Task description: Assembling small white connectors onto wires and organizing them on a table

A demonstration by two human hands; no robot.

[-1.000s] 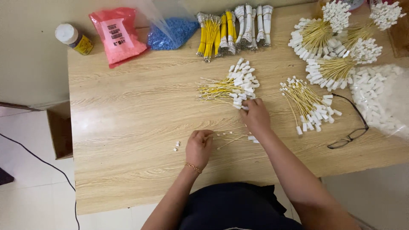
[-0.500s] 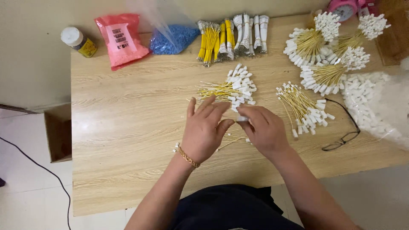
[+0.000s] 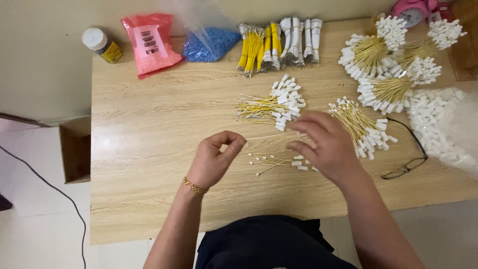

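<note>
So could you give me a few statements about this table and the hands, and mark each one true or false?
1. The left hand pinches one end of a thin yellow wire. True.
2. A pair of glasses lies on the wooden table to the right of the right hand. True.
3. The bag of blue beads sits at the table's near edge. False: it lies at the far edge, beside the pink bag.
4. The left wrist is bare. False: it wears a gold bracelet.

Pale wood-grain table point(image 3: 149, 124) kinda glossy; crinkly shiny pink plastic bag point(image 3: 152, 47); thin yellow wires, matt white plastic tips point(image 3: 271, 107).
</note>
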